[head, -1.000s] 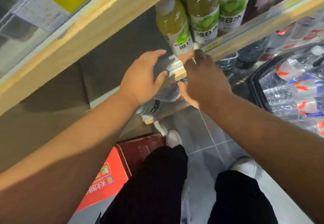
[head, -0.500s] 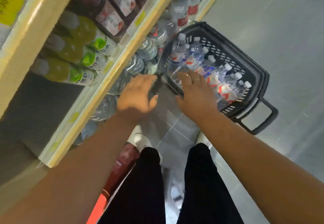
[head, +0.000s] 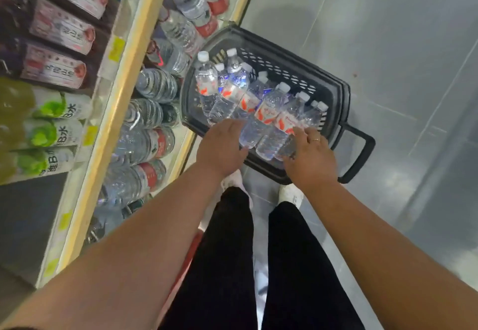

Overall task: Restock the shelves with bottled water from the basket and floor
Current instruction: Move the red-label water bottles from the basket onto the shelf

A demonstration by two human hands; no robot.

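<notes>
Water bottles (head: 269, 113) in basket (head: 336, 91), touching left hand (head: 222, 146), right hand (head: 309, 156).

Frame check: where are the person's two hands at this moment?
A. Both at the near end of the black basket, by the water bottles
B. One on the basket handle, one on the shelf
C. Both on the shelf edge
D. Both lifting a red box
A: the left hand and right hand both reach over the near rim of the black basket to the water bottles in it.

Left hand (head: 222, 146), right hand (head: 309, 156) gone from shelf edge (head: 121, 91), now at basket (head: 333, 91) bottles (head: 266, 112)
</notes>
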